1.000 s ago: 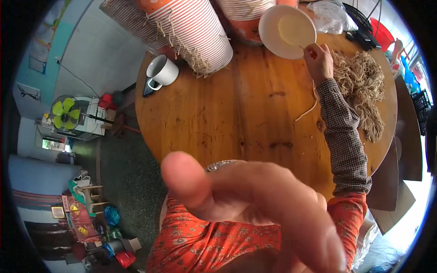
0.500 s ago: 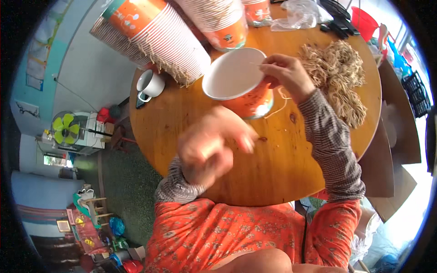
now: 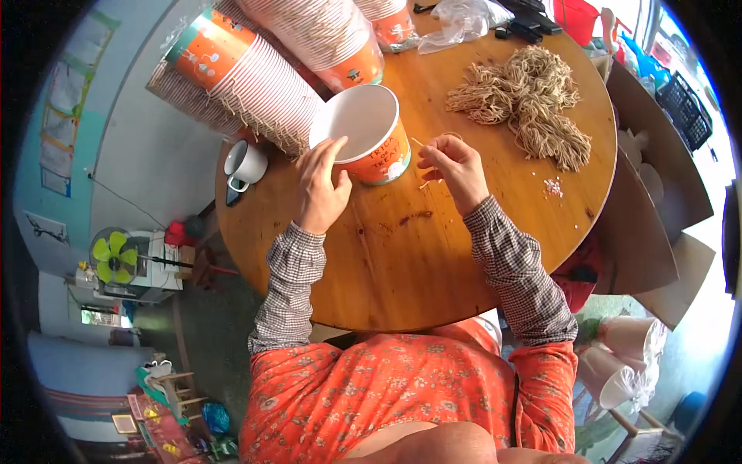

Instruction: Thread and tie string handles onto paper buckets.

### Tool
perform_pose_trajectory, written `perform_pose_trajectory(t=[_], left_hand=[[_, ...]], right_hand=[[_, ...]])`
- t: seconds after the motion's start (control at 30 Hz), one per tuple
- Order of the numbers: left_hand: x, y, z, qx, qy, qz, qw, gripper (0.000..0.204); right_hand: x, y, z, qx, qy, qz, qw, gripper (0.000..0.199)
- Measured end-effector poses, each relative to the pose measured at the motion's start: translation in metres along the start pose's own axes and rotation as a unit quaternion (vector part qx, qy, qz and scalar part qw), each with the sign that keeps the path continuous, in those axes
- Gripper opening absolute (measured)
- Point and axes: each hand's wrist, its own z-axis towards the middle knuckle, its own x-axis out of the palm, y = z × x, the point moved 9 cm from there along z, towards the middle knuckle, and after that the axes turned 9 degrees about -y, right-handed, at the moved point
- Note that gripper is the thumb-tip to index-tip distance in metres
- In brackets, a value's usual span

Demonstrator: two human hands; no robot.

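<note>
A round paper bucket (image 3: pixel 377 160), orange outside and white inside, stands upright on the wooden table. At its near left side is my left hand (image 3: pixel 321 189), fingers stretched out and lying against the rim, thumb apart. To the right of the bucket, my right hand (image 3: pixel 457 170) is closed in a pinch on a thin tan cord (image 3: pixel 418 142). One end of this cord sticks out toward the bucket, and a loop shows above the fingers. A tangled heap of similar cords (image 3: pixel 533 100) lies farther right on the table.
Tall nested stacks of paper buckets (image 3: pixel 259 93) lean at the far left. A white enamel mug (image 3: pixel 247 166) is near the table's left edge. Clear plastic bags (image 3: pixel 460 23) and black objects (image 3: pixel 533 19) sit at the back. Cardboard flaps (image 3: pixel 649 209) stand beside the right edge.
My left hand has moved up from the near table to the bucket's rim. My right hand has drawn away from the rim, pulling the cord's end clear of the bucket. The whole view has shifted.
</note>
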Motion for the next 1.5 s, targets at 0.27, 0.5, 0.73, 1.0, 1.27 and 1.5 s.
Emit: perform_pose_trajectory(t=[0.27, 0.5, 0.73, 1.0, 1.27, 1.5], left_hand=[[0.006, 0.032, -0.008, 0.028, 0.048, 0.027, 0.998, 0.039], [0.002, -0.006, -0.002, -0.039, 0.106, -0.157, 0.981, 0.043], [-0.011, 0.012, -0.021, 0.041, 0.101, -0.04, 0.993, 0.045], [-0.013, 0.002, -0.015, -0.073, 0.089, -0.165, 0.98, 0.023], [-0.007, -0.008, -0.003, -0.204, 0.15, -0.288, 0.924, 0.021], [-0.003, -0.022, -0.004, -0.2, 0.161, -0.3, 0.919, 0.028]], right_hand=[[0.008, -0.017, -0.011, -0.135, -0.029, -0.141, 0.98, 0.017], [0.028, -0.006, -0.038, -0.198, -0.004, -0.183, 0.963, 0.015], [0.028, -0.015, -0.041, -0.164, 0.009, -0.176, 0.971, 0.015], [0.038, -0.006, -0.057, -0.143, 0.016, -0.057, 0.988, 0.01], [0.049, 0.025, -0.074, -0.241, -0.011, -0.1, 0.965, 0.007], [0.046, 0.029, -0.071, -0.201, -0.046, -0.089, 0.975, 0.009]])
